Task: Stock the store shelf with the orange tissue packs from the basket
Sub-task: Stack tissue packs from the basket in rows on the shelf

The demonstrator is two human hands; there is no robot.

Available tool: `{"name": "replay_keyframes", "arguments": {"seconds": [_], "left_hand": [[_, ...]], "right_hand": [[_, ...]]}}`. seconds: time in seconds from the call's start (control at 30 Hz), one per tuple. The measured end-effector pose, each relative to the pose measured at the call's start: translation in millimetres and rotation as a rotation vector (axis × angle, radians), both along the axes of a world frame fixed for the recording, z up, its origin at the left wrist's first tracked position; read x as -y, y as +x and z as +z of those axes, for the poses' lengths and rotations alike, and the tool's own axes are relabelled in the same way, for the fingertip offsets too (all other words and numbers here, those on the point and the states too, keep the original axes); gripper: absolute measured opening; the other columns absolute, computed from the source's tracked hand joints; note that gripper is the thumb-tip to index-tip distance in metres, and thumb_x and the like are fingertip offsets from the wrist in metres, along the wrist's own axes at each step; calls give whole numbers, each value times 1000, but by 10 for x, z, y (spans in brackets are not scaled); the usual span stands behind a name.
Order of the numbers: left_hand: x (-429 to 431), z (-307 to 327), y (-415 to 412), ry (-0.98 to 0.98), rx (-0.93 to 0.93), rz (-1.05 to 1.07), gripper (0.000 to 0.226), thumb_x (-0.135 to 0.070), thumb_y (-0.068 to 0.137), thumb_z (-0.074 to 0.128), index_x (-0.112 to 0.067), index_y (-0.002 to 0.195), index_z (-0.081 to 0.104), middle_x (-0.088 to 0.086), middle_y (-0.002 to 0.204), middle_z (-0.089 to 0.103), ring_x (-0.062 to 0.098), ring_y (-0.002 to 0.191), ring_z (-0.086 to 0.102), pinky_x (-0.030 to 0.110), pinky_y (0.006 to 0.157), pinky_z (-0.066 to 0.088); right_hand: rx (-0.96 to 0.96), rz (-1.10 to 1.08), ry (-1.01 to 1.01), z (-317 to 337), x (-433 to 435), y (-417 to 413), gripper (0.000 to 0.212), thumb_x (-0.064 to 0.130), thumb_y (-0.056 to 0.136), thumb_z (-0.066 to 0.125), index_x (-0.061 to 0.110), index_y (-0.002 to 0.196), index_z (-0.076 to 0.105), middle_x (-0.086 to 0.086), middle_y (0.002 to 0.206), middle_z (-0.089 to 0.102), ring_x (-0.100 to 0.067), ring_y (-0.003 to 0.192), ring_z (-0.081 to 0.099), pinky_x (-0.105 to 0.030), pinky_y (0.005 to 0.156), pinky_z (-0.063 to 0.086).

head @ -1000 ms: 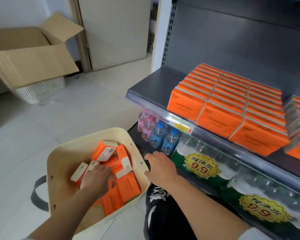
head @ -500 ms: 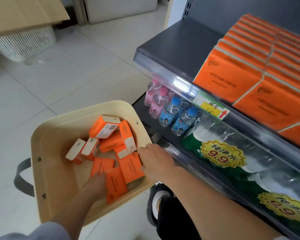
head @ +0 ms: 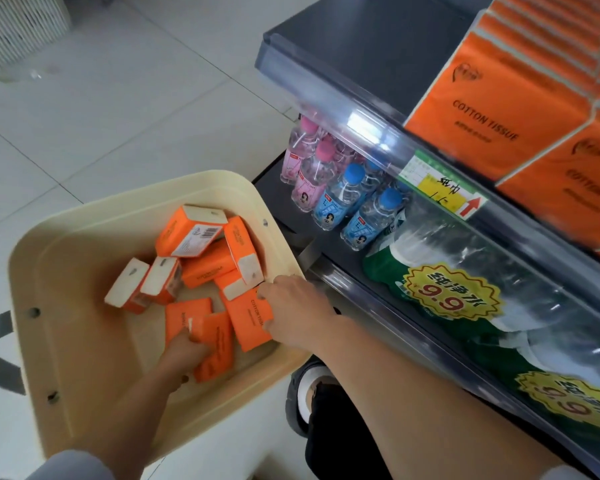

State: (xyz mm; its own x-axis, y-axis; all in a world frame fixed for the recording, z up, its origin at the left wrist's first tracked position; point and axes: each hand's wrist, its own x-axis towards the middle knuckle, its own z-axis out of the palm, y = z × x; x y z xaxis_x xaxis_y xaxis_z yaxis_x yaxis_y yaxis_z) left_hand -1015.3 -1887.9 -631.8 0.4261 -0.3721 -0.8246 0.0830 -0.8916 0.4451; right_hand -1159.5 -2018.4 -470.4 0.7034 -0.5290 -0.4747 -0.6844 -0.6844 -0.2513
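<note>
From the head camera, the step in hand was the pick from the basket (head: 42,278), not yet the placing. The cream basket stood on the tiled floor (head: 136,98), just beside the lower shelf (head: 278,209). Nine or so orange tissue packs (head: 205,268) lay loose in it, some flat on the bottom, some tipped on edge toward the far wall.

The left hand (head: 184,349) reached down to the basket's bottom from the near side. Its forearm sloped in over the rim and its fingers curled round the end of the near pack (head: 219,344). The right hand (head: 297,306) lay across the basket's right rim, knuckles up, with fingers bent down onto the corner of the printed pack (head: 252,318). Whether it pinched that pack or only steadied the rim could not be told.

The top shelf (head: 343,53) carried rows of stocked packs (head: 492,109) on its right part, with bare dark board to their left. Beneath stood small water bottles (head: 329,199) and wrapped bulk water (head: 465,299).

As I judged it, the next move called for a firm hold on the near pack and a lift clear of the basket wall. Then it needed a carry up and right to the bare board, with the pack set flush beside the stocked rows, print facing out. With so many packs in the basket, the job looked far from done.
</note>
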Motion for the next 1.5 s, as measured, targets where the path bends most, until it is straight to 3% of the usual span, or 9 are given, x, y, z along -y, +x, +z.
{"name": "replay_keyframes", "arguments": {"seconds": [0.27,0.4,0.57,0.67,0.8,0.9,1.07,1.17,1.5], "left_hand": [[287,1179,661,-266,72,-646,47,-20,74,80,-30,115,59,-10,112,59,12,107,55,24,88,40],[473,1549,618,-609,-255,-405,68,-29,50,85,-11,111,62,1,99,67,7,77,65,14,61,48],[498,957,537,-680,-272,300,40,-24,77,77,-8,108,59,9,93,63,6,58,60,18,49,47],[282,113,524,-203,187,224,22,-11,82,67,-9,103,61,16,104,61,21,82,59,31,73,49],[-37,-404,314,232,91,140,88,-29,80,71,-5,146,18,23,144,32,40,128,39,48,97,42],[-36,-391,130,156,-78,332,94,-25,73,80,-6,144,21,18,132,43,36,120,46,45,84,44],[120,-406,91,74,-271,487,28,-12,89,63,-10,114,52,8,81,49,20,72,46,33,65,42],[203,-370,83,14,-309,591,21,-7,93,57,-12,111,50,10,98,50,22,88,48,45,85,46],[272,-231,143,-97,-112,739,30,-15,88,65,-3,114,57,15,108,57,29,89,55,38,75,48]], "right_hand": [[138,-160,259,112,-14,122,77,43,78,74,28,143,36,0,142,43,-22,128,43,-38,101,40],[345,-317,284,232,30,220,68,32,77,76,28,136,43,4,121,58,-19,114,54,-34,97,43],[357,-374,173,291,223,152,40,31,79,75,27,108,48,17,79,46,-10,86,50,-29,76,39],[329,-388,147,242,262,105,43,33,77,77,32,77,34,16,74,43,-11,79,49,-29,68,36],[306,-336,165,186,283,95,43,31,78,77,30,79,35,17,69,41,-10,76,45,-27,63,33],[284,-344,172,134,312,99,41,32,78,77,26,90,37,19,70,39,-10,79,46,-28,68,34],[288,-380,179,97,351,129,41,33,78,77,27,93,39,18,70,39,-10,81,46,-27,67,33],[274,-385,171,93,353,150,40,35,78,76,26,100,44,17,75,43,-11,83,46,-27,68,34],[287,-442,233,146,343,166,40,32,78,77,27,99,44,5,99,56,-20,94,57,-33,76,48]]}}
